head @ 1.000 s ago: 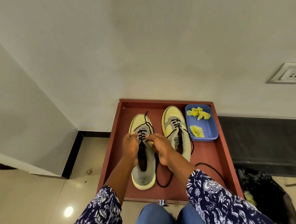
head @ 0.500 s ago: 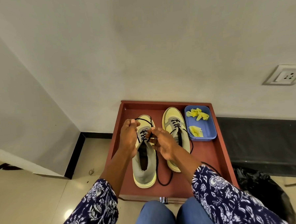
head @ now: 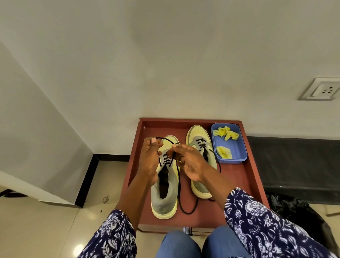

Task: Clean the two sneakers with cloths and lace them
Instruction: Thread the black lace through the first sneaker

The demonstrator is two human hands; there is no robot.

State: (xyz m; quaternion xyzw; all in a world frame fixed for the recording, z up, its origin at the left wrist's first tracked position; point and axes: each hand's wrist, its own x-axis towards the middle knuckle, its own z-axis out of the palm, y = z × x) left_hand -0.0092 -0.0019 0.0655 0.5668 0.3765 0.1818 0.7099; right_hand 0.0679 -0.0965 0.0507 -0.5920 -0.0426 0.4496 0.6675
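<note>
Two grey and pale-yellow sneakers stand side by side in a red-brown drawer (head: 252,175). Over the left sneaker (head: 166,198), my left hand (head: 150,161) is raised and pinches one end of its black lace (head: 179,189) between thumb and fingers. My right hand (head: 188,161) pinches the other part of the same lace just above the eyelets. The lace's slack loops down on the drawer floor between the shoes. The right sneaker (head: 199,139) is laced with a black lace and partly hidden by my right hand.
A blue tray (head: 236,155) with crumpled yellow cloths (head: 225,133) sits in the drawer's far right corner. A white wall rises behind the drawer. A black bag (head: 299,214) lies on the floor at the right, my knees at the drawer's front.
My left hand has lifted up and away from the left sneaker, drawing the lace end out into a loop. My right hand rose slightly with its pinch on the lace.
</note>
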